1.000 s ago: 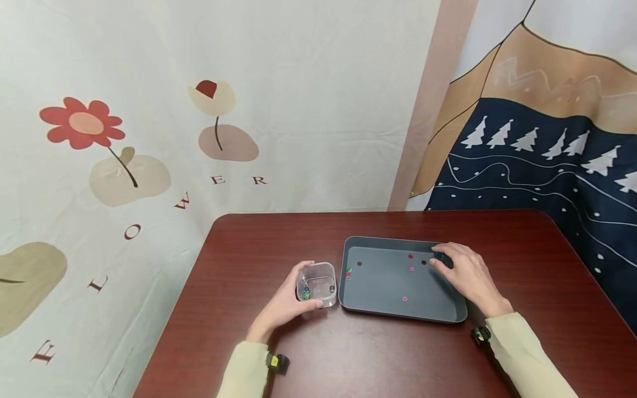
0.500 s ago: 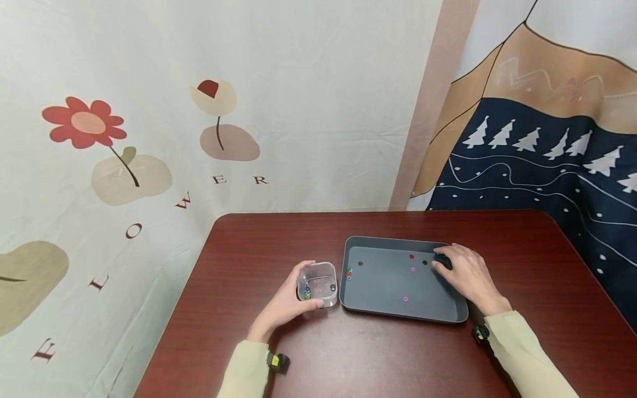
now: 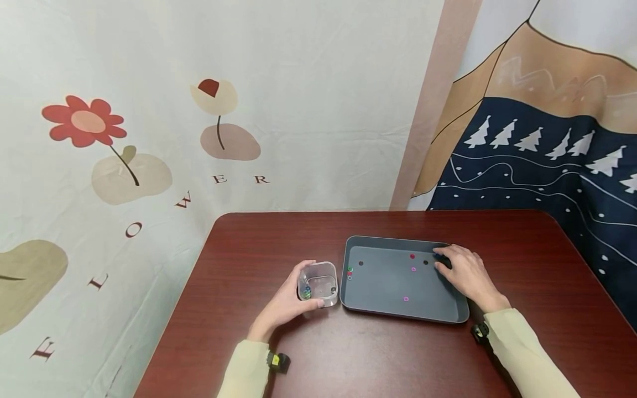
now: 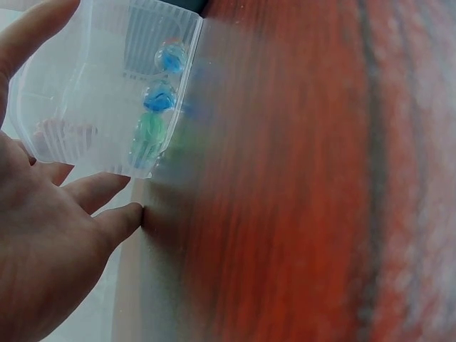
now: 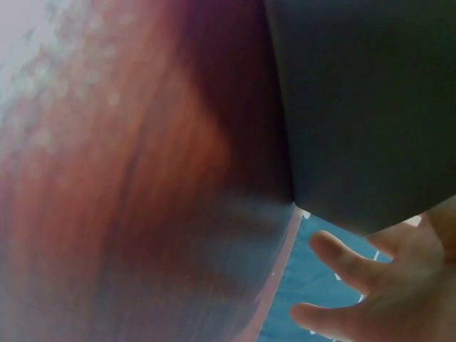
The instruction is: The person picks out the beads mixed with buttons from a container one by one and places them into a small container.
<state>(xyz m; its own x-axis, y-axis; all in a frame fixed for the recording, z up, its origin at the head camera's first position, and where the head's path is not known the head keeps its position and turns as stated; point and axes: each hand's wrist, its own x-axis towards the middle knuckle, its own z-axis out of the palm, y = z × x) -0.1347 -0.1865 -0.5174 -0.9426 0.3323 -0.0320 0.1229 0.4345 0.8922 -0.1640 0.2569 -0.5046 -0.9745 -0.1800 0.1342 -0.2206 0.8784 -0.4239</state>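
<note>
My left hand [image 3: 286, 298] grips a clear plastic tub [image 3: 318, 284] at the left side of the grey tray [image 3: 378, 312]. Inside the tub, the left wrist view shows swirled glass marbles, two blue ones [image 4: 159, 96] and a green one [image 4: 149, 128]. My right hand [image 3: 470, 276] reaches over the tray's far right corner, thumb and index finger apart. A dark bluish thing [image 3: 440, 257] shows between them, too small and shaded to identify. In the right wrist view the tray wall [image 5: 363, 114] hides part of this hand [image 5: 399, 285]; its other fingers are spread.
Small coloured pieces lie about the tray: pink rings [image 3: 413, 269], a red disc [image 3: 412, 256], dark discs [image 3: 425, 262] and a green and red cluster [image 3: 350, 271] by the left wall. The brown table [image 3: 259, 237] meets a printed curtain [image 3: 318, 110] behind.
The right hand's fingers shift very slightly at the tray corner, and less of the bluish thing shows between them. The left hand and tub stay put.
</note>
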